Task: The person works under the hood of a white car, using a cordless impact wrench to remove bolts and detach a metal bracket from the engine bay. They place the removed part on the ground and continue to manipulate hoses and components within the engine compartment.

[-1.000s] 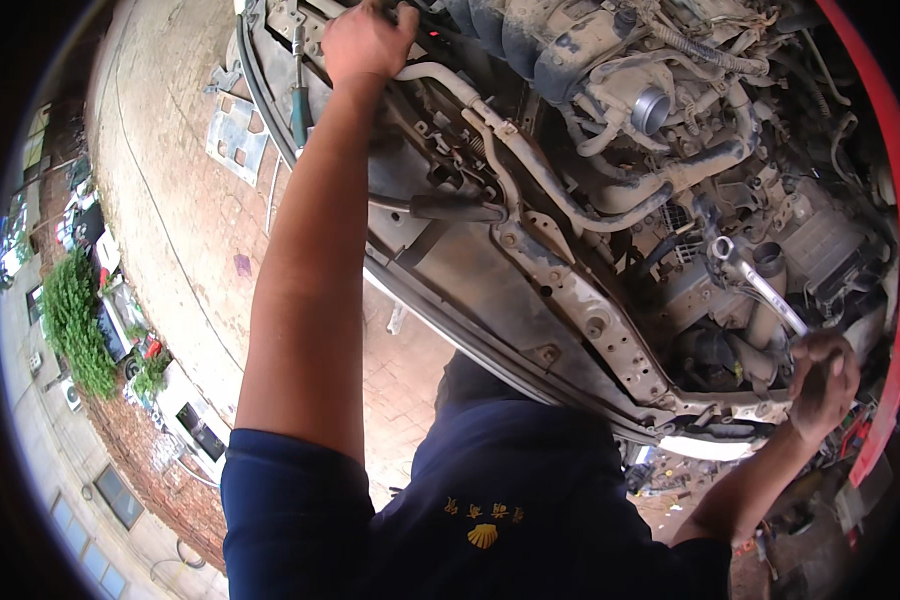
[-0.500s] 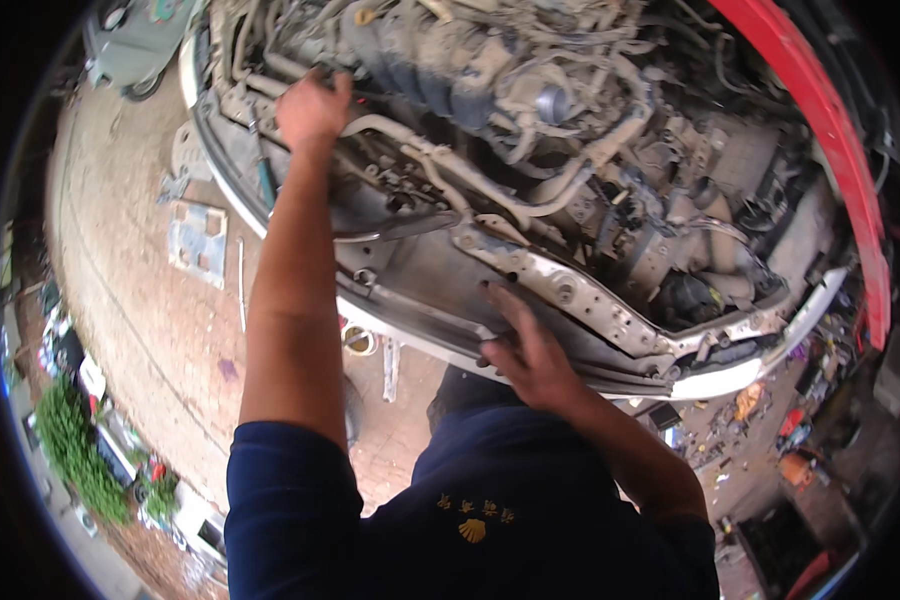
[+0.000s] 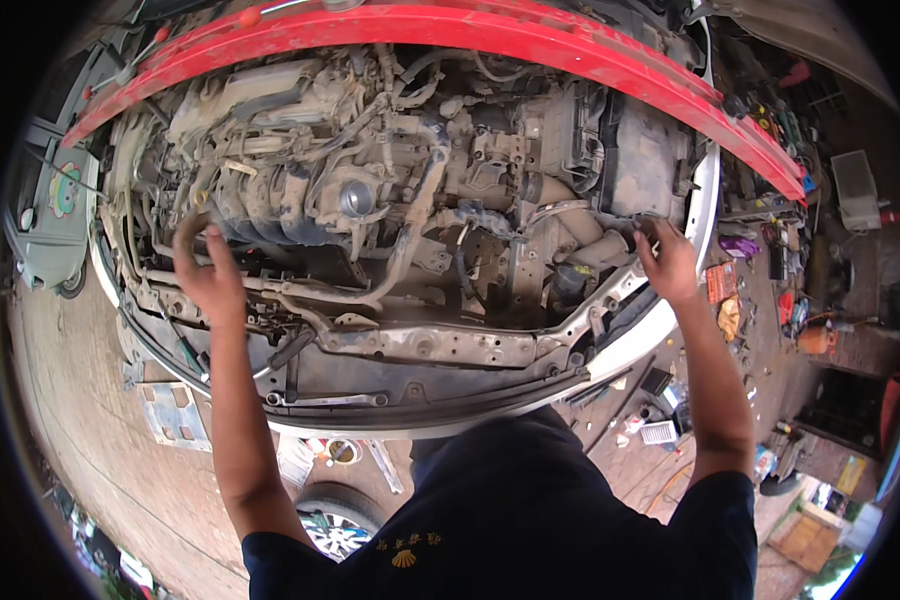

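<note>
My left hand [image 3: 210, 270] hovers with bent, parted fingers at the dusty intake manifold [image 3: 260, 205], left of the round metal throttle opening [image 3: 355, 198]. My right hand [image 3: 667, 260] is at the engine bay's right side, fingers curled but apart, just below a grey plastic box [image 3: 645, 165]; I see nothing held in either hand. A silver wrench [image 3: 327, 399] lies on the front panel [image 3: 410, 368]. A tool with a teal handle [image 3: 188, 350] rests at the front left, beside my left forearm.
A red beam [image 3: 450, 25] spans the top of the view. Beyond the bumper [image 3: 620, 355] are a floor plate [image 3: 175, 415], a wheel [image 3: 330, 525] and scattered tools and parts [image 3: 730, 300] on the right. A grey-green vehicle [image 3: 55, 230] stands at the left.
My right hand has put the wrench down on the front panel and moved up to the bay's right side. My left hand has moved toward me from the upper front rail; the view has swung round.
</note>
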Available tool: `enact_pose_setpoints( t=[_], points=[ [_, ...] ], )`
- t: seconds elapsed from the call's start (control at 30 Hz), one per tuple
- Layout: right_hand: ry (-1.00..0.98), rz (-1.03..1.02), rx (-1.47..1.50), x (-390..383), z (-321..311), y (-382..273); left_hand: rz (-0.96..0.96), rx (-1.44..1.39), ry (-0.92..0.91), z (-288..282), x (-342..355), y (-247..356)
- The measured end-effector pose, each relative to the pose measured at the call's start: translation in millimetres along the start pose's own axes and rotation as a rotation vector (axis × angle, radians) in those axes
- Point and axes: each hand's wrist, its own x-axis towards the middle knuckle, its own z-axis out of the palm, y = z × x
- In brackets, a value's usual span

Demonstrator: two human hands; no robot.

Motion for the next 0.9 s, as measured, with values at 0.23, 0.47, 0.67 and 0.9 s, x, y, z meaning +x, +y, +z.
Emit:
enact_pose_setpoints(
  t=[0.23, 0.47, 0.67, 0.9],
  points=[
    [-0.080, 0.045, -0.066, 5, 56, 49, -0.198, -0.425, -0.835, 240, -114, 116],
    [-0.188, 0.013, -0.087, 10, 49, 50, -0.204, -0.025, -0.874, 426, -186, 87],
    [-0.172, -0.006, -0.052, 16, 57, 56, -0.058, -0.092, -1.129, 469, -212, 27],
    [-0.204, 0.018, -0.060, 16, 53, 57, 0.240, -0.209, -1.099, 468, -204, 24]
  ],
)
